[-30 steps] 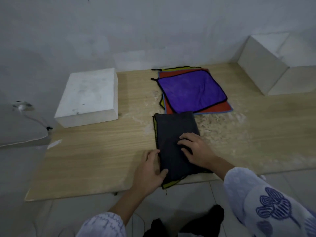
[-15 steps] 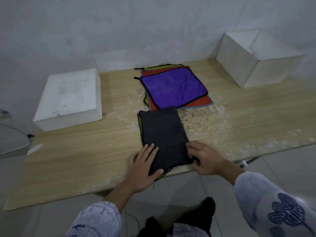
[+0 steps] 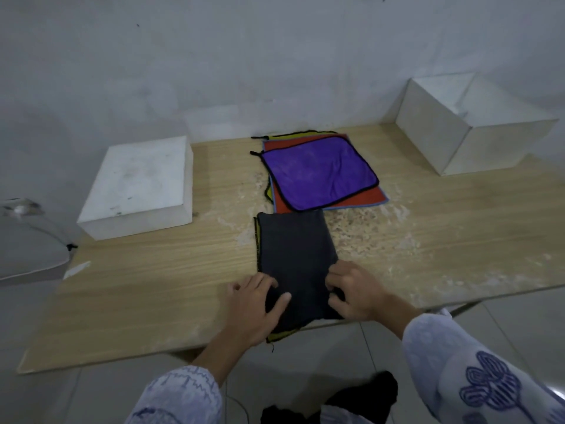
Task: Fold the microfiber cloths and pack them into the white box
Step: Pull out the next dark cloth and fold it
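A dark grey cloth (image 3: 295, 249) with a yellow underside lies folded lengthwise on the wooden table (image 3: 153, 289), its near end hanging over the front edge. My left hand (image 3: 255, 304) grips the near left corner of it, thumb on top. My right hand (image 3: 356, 290) pinches the near right edge with curled fingers. Behind it lies a flat stack with a purple cloth (image 3: 318, 172) on top of a red cloth (image 3: 363, 198) and a yellow one. An open white box (image 3: 452, 142) stands at the back right.
A flat closed white box (image 3: 137, 188) sits at the left of the table. A grey wall runs right behind the table. A pale rounded object (image 3: 27, 240) lies off the table's left end. Tiled floor shows below the front edge.
Both hands slid from pressing flat on the dark cloth to its near corners and closed on them. The view has swung, so the white box at the right shows fully.
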`<state>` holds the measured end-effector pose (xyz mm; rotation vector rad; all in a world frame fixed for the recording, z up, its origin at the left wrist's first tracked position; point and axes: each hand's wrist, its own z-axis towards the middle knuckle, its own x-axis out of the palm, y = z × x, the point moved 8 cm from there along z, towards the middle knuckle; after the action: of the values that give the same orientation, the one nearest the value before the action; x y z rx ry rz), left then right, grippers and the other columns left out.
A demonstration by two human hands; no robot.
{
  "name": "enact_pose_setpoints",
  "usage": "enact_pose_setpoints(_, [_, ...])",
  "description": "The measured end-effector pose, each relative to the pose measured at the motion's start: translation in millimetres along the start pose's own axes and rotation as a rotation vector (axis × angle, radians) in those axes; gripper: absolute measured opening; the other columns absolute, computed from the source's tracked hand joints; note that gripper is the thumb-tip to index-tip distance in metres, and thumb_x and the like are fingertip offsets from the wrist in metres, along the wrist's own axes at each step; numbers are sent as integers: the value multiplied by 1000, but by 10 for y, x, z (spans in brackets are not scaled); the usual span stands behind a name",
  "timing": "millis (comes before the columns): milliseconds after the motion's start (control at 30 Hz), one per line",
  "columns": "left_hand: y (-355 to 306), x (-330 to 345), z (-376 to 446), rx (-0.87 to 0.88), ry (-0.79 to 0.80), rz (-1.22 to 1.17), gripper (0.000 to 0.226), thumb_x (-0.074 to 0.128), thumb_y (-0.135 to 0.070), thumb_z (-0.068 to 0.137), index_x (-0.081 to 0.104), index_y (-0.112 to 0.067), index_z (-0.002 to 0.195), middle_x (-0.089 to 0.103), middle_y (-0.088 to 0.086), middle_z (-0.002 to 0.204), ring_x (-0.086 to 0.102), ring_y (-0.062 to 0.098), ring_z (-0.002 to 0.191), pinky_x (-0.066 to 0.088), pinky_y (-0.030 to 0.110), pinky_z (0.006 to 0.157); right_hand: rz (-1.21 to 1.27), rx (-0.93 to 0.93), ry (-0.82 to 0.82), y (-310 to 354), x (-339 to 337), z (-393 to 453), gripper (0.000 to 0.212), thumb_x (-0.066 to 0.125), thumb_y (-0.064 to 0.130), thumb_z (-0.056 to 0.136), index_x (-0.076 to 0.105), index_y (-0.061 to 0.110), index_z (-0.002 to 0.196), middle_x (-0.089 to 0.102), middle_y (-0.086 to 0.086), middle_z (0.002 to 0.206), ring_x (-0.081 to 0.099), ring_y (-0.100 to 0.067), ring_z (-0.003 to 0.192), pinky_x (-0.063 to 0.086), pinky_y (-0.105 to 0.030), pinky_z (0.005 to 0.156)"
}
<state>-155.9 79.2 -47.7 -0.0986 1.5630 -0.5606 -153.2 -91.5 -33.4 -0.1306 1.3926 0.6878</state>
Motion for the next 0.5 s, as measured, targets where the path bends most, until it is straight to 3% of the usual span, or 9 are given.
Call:
enact_pose_setpoints(100, [72,-162,190,-126,-114,-28,45,32,-53,87,60,-19,82,59,-6,85,54,16,87,14,27,74,38,69,32,-96,24,126,26,44,28,69,54,10,54,54,-7,58,52,-24,55,32,-22,53])
enact_pose_setpoints(233, [321,-191,470,-290,-187,-144,16,54,-28,88,63,-14,86,62,2,89,58,23,87,42,34,77,43,125,7,-223,-7,348,27,40,24,73,61,8,69,59,-9,71,58,-28,64,48,-29,58])
enact_pose_setpoints(367, [505,-147,690,-476,-194,-233,18,56,-27,88,62,-11,87,64,9,91,60,28,84,49,38,75,-4,147,115,-327,93,554,35,40,23,75,64,6,95,62,-13,97,62,-33,84,53,-39,71])
enact_pose_setpoints(433, [566,-127,771,-524,-196,-270,21,57,-29,88,63,-10,84,67,10,88,62,27,81,50,35,71,-11,178,149,-378,134,613,42,42,25,77,59,6,111,56,-14,117,56,-33,104,48,-41,88])
enact_pose_setpoints(500, [603,-112,855,-546,-205,-300,23,58,-29,87,65,-8,83,69,11,85,63,27,78,48,32,68,-17,188,194,-417,175,651,47,40,27,78,54,7,118,51,-13,124,50,-32,112,43,-41,95])
